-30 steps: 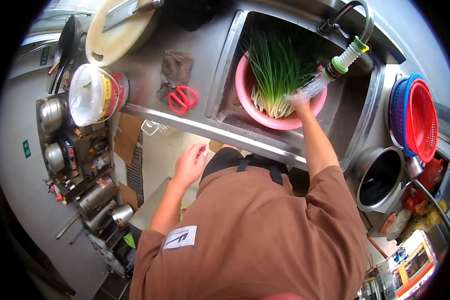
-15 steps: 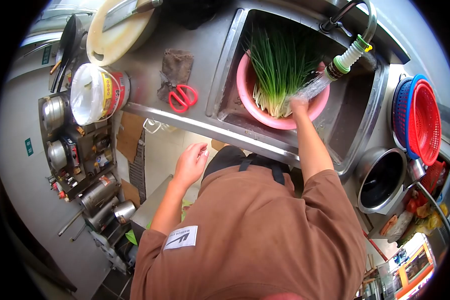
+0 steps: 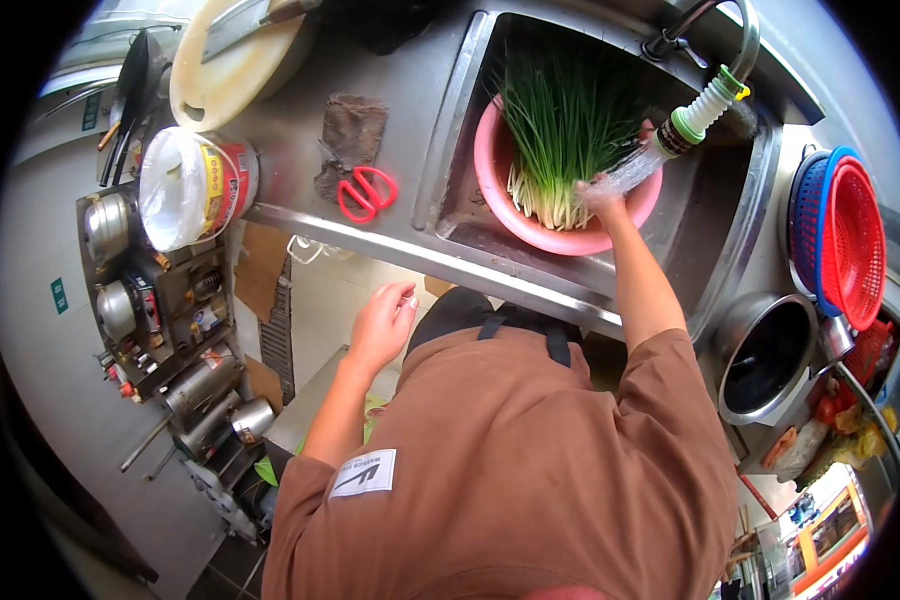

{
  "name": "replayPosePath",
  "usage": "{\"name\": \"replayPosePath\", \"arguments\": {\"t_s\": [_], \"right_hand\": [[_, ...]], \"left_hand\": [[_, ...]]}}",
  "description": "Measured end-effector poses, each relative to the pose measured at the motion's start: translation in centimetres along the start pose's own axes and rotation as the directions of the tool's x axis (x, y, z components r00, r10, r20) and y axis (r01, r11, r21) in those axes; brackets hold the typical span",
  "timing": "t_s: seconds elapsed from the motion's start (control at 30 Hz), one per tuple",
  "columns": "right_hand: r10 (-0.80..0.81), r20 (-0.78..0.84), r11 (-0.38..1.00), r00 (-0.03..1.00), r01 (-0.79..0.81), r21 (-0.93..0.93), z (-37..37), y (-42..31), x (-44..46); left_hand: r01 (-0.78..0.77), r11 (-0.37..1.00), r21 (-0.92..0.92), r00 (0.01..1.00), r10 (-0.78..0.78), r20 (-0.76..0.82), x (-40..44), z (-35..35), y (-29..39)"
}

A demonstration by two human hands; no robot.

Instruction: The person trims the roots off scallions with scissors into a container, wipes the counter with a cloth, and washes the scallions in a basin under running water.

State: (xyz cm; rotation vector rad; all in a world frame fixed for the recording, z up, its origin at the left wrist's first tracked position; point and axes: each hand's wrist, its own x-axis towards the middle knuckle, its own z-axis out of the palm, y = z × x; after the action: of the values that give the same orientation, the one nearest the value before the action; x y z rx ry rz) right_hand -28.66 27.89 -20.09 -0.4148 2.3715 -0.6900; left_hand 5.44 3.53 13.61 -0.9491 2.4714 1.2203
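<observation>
Green stalks with white root ends (image 3: 560, 150) lie in a pink basin (image 3: 530, 235) inside the metal sink (image 3: 460, 235). Water runs from the green-and-white faucet nozzle (image 3: 705, 108) onto my right hand (image 3: 602, 192), which is at the right side of the white ends. Splashing water blurs its fingers, so I cannot tell how they are held. My left hand (image 3: 385, 322) hangs in front of the counter, away from the sink, with its fingers loosely curled and nothing visible in them.
Red-handled scissors (image 3: 367, 195) and a brown cloth (image 3: 353, 130) lie left of the sink. Further left are a white bucket (image 3: 175, 190) and a round board (image 3: 195, 85) with a knife. Red and blue baskets (image 3: 850, 240) and a steel pot (image 3: 767, 355) stand at the right.
My right hand has shifted slightly at the white ends, first left, then back to the right under the water. My left hand has stayed nearly still.
</observation>
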Motion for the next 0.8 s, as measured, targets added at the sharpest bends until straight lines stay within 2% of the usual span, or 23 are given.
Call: {"name": "replayPosePath", "arguments": {"t_s": [0.07,0.1,0.13,0.2,0.3,0.33,0.4,0.43,0.5,0.53,0.6,0.63,0.7,0.73,0.8], "right_hand": [[-0.11,-0.132,0.981,0.985,0.129,0.146,-2.8,-2.2,-2.7],[-0.094,-0.159,0.963,0.983,0.131,0.236,-3.4,-3.0,-3.2],[-0.093,-0.159,0.964,0.983,0.129,0.233,-3.8,-3.5,-3.9],[0.069,-0.109,0.987,0.992,-0.052,0.149,-4.4,-4.4,-5.4],[0.117,-0.107,0.992,0.987,-0.11,0.068,-3.6,-3.9,-5.3],[0.116,-0.104,0.992,0.988,-0.109,0.067,-3.0,-3.5,-5.1],[-0.008,-0.207,0.997,0.978,0.024,0.073,-1.6,-2.9,-4.6],[-0.008,-0.204,0.997,0.979,0.024,0.074,-0.2,-1.7,-3.7],[0.115,0.143,0.984,0.983,-0.133,0.122,2.2,0.8,-1.4],[0.113,0.144,0.984,0.983,-0.132,0.123,1.2,-0.6,-1.9],[0.286,0.36,0.865,0.888,-0.401,0.302,-2.4,-4.9,-3.9],[0.287,0.359,0.866,0.888,-0.401,0.3,-2.5,-4.6,-4.1],[0.177,0.331,0.756,0.927,-0.344,0.557,-2.8,-3.8,-4.7],[0.179,0.33,0.756,0.927,-0.344,0.556,-3.2,-4.1,-5.1],[0.179,0.343,0.587,0.922,-0.38,0.714,-4.3,-5.3,-5.9]], "left_hand": [[0.026,0.999,-0.048,0.999,-0.027,-0.019,-0.1,0.2,-0.2],[0.024,0.998,-0.053,1.0,-0.025,-0.017,0.0,0.3,-0.2],[0.011,0.999,-0.042,1.0,-0.011,-0.007,0.1,0.3,-0.2],[-0.001,1.0,-0.032,1.0,0.002,0.004,0.1,0.3,-0.1],[-0.011,1.0,-0.018,1.0,0.011,0.01,0.4,0.2,0.0],[-0.019,1.0,-0.005,1.0,0.019,0.006,0.5,0.2,-0.1],[-0.02,1.0,0.009,1.0,0.02,0.002,0.4,0.1,-0.3],[-0.02,1.0,0.009,1.0,0.02,0.001,0.4,0.1,-0.3],[-0.022,1.0,0.011,1.0,0.022,-0.002,0.3,-0.2,-0.2],[-0.018,1.0,0.002,1.0,0.018,0.002,0.3,-0.3,-0.1],[-0.013,1.0,-0.011,1.0,0.013,0.005,0.2,-0.3,-0.1],[-0.02,1.0,-0.006,1.0,0.02,0.002,0.2,-0.2,-0.2],[-0.029,1.0,-0.005,1.0,0.029,0.001,0.2,0.0,-0.3],[-0.03,1.0,-0.008,1.0,0.031,0.008,0.2,0.1,-0.3],[-0.03,1.0,-0.01,0.999,0.03,0.015,0.3,0.2,-0.3]]}}
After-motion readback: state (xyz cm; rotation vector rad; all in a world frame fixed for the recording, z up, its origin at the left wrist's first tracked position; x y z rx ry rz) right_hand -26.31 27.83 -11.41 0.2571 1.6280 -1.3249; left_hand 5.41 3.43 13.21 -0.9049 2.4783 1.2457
